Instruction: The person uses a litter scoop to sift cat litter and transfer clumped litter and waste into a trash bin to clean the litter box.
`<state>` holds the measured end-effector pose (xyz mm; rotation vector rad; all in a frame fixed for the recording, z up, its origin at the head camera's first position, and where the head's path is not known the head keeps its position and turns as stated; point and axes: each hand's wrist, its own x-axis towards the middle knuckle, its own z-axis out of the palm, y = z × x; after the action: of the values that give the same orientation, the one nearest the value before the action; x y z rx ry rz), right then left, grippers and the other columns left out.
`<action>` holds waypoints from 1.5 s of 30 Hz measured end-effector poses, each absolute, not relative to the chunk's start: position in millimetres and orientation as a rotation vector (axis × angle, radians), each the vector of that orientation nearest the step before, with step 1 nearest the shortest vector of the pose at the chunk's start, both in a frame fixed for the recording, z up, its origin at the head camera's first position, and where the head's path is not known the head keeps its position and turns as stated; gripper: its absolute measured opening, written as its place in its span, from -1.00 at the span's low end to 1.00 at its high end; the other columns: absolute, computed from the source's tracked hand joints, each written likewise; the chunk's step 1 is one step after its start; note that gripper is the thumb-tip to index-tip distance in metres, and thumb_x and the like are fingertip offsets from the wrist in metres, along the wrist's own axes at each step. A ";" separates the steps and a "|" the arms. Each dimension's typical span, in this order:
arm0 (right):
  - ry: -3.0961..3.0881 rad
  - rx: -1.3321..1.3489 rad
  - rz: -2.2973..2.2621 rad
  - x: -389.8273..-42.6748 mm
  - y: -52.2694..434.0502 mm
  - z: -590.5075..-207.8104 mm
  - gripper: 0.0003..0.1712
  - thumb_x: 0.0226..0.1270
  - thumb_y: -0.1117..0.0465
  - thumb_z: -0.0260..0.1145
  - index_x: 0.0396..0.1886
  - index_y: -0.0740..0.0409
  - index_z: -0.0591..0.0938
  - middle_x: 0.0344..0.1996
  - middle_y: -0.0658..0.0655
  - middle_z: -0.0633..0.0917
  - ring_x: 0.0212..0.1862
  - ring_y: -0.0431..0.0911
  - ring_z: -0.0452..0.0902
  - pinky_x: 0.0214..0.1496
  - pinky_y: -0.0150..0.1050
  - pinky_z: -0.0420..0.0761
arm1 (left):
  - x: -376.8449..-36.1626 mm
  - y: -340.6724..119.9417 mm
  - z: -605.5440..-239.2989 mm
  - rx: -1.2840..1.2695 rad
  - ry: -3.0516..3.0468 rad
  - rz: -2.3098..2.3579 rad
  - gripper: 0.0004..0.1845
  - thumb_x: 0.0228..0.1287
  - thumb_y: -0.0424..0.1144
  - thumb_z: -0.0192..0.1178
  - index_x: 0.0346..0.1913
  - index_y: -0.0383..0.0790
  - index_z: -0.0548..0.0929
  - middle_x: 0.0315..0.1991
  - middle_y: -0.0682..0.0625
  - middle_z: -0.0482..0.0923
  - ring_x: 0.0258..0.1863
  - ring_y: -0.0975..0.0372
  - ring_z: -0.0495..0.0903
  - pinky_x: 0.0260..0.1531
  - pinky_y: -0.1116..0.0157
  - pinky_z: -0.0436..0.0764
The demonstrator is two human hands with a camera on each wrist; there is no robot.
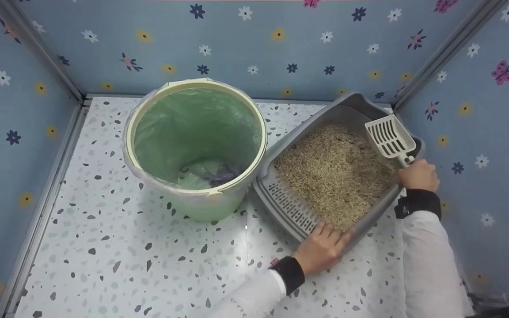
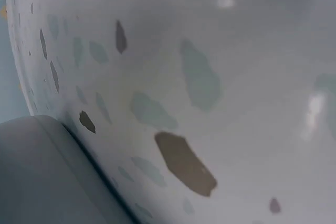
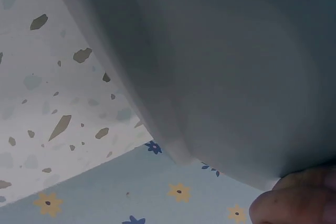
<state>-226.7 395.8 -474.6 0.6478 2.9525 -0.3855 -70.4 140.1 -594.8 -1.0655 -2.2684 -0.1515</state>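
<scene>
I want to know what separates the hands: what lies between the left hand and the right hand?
In the head view, litter in the grey litter box lies between left hand and right hand.

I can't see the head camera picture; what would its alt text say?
A person's right hand grips a white slotted scoop over a grey litter tray of tan granules, while the left hand holds the tray's near rim. A green-lined bin stands beside it on speckled flooring.

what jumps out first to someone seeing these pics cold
The grey litter box full of tan litter sits right of centre, its near corner held by the left hand. The right hand grips a white slotted scoop at its far right edge. Beside it to the left stands a big green-lined bin.
</scene>
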 end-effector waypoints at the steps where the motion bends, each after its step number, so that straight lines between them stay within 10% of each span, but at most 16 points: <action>1: 2.947 0.658 -0.386 -226.1 395.6 -474.4 -0.60 0.12 0.06 0.14 -0.32 0.38 0.48 -0.32 0.43 0.56 -0.25 0.28 0.52 -0.30 0.18 0.49 | -71.6 138.4 -594.9 -1.068 -2.259 -0.167 -0.45 0.28 0.11 0.04 0.24 -0.11 0.48 -0.08 0.04 0.66 -0.10 0.21 0.65 0.05 0.22 0.56; 34: 3.004 1.056 -0.495 -162.7 340.0 -489.1 -0.61 0.21 0.15 0.03 -0.25 0.44 0.57 -0.21 0.51 0.59 -0.16 0.37 0.52 -0.22 0.28 0.50 | -117.5 33.5 -597.7 -1.460 -2.203 -0.447 -0.28 0.11 0.24 0.20 0.31 0.01 0.40 0.09 0.07 0.58 0.15 0.22 0.50 0.37 0.20 0.19; 45: 3.045 0.916 -0.398 -157.9 352.7 -486.2 -0.62 0.19 0.05 0.08 -0.47 0.33 0.55 -0.41 0.47 0.62 -0.37 0.33 0.56 -0.50 0.14 0.46 | -118.5 31.0 -594.4 -1.481 -2.215 -0.457 -0.20 0.03 0.26 0.24 0.33 0.00 0.37 0.10 0.07 0.57 0.16 0.20 0.49 0.38 0.18 0.17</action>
<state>-157.9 352.7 -486.2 0.9162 3.0452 -0.3978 -118.5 31.0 -594.4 -1.4809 -2.2147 -0.4572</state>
